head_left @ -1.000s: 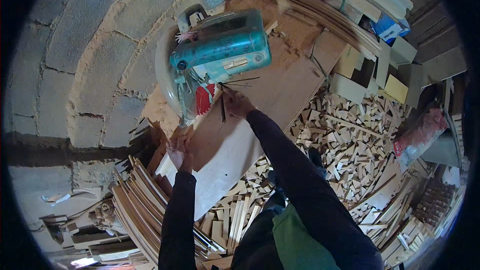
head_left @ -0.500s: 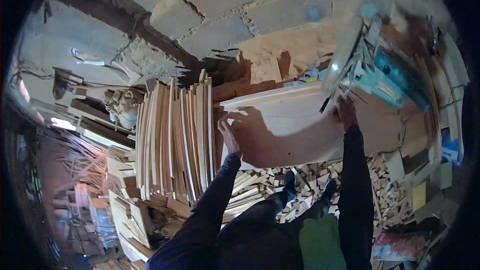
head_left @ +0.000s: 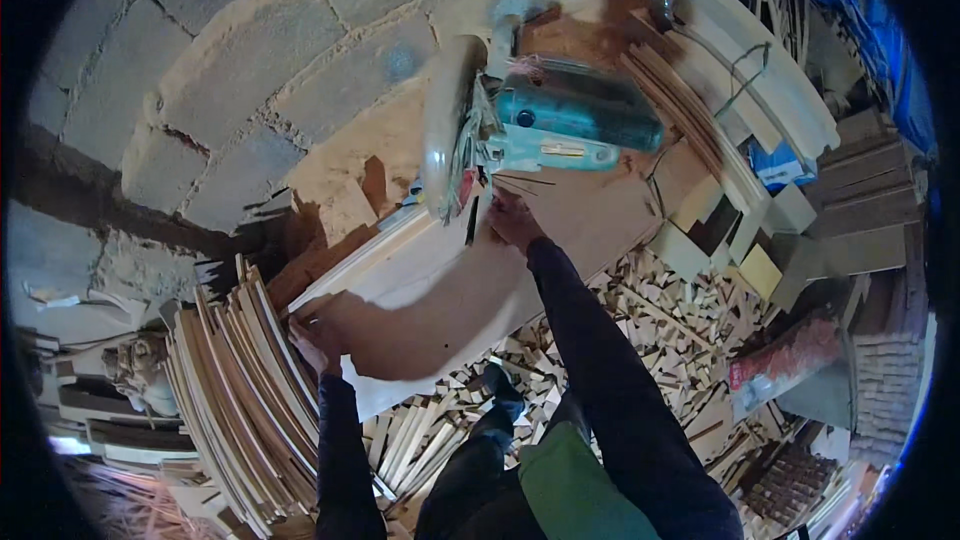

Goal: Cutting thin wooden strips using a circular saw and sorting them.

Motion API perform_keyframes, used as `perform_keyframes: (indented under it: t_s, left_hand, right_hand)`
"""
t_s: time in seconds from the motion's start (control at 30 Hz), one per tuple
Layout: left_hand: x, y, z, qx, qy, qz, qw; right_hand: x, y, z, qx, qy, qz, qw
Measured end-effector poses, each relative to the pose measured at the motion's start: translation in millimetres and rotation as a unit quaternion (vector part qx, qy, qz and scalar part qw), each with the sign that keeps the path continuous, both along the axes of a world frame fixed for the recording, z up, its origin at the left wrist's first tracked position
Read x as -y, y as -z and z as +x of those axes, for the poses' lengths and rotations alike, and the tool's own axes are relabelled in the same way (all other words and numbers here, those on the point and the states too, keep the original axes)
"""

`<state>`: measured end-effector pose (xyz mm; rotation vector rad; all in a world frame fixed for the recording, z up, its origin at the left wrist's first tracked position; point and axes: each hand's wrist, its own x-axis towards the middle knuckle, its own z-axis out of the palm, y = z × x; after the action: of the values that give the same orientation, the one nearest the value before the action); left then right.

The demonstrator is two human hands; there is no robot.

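My left hand (head_left: 318,342) rests at the left end of a wooden work table (head_left: 420,310), beside a stack of long wooden strips (head_left: 235,390); its fingers are apart and nothing shows in them. At the table's middle, my right hand (head_left: 516,220) has its fingers curled together just below a teal power saw (head_left: 555,115). What those fingers hold, if anything, is hidden. A thick grey curved tube (head_left: 452,125) stands against the saw's left side, with ragged strips hanging off it. A light wooden rail (head_left: 375,252) runs along the table's far edge.
Small wood offcuts (head_left: 640,340) cover the floor around my feet. A block wall (head_left: 290,70) rises behind the table. Long boards (head_left: 700,130) lean at the right, near a blue sheet (head_left: 870,30). A red and white sack (head_left: 790,360) lies at the lower right.
My view has swung to the right, so the saw now sits near the middle. My right hand stays close under the saw, and my left hand stays at the table's left end.
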<state>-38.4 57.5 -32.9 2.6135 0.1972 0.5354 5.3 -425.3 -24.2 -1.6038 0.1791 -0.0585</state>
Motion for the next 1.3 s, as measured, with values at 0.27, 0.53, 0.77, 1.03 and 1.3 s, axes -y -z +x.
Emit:
perform_keyframes:
  t_s: [0.27, 0.53, 0.77, 1.03, 1.3]
  left_hand:
    - [-3, 7, 5, 0.023, 0.028, -0.061, 0.997]
    - [30, -24, -18, 0.053, 0.102, -0.230, 0.966]
    - [127, -62, -1, 0.000, 0.206, 0.083, 0.975]
    - [203, -51, 74, -0.022, 0.304, 0.201, 0.931]
    - [205, -36, 83, -0.021, 0.302, 0.127, 0.945]
  right_hand:
    - [-4, -4, -1, -0.074, 0.004, -0.014, 0.997]
    - [-5, 4, -1, -0.050, 0.015, 0.041, 0.998]
    - [-4, 30, 12, 0.141, 0.068, -0.129, 0.979]
    - [-2, 11, 2, -0.027, 0.000, 0.020, 0.999]
    - [-2, 10, 4, -0.032, -0.004, -0.018, 0.999]
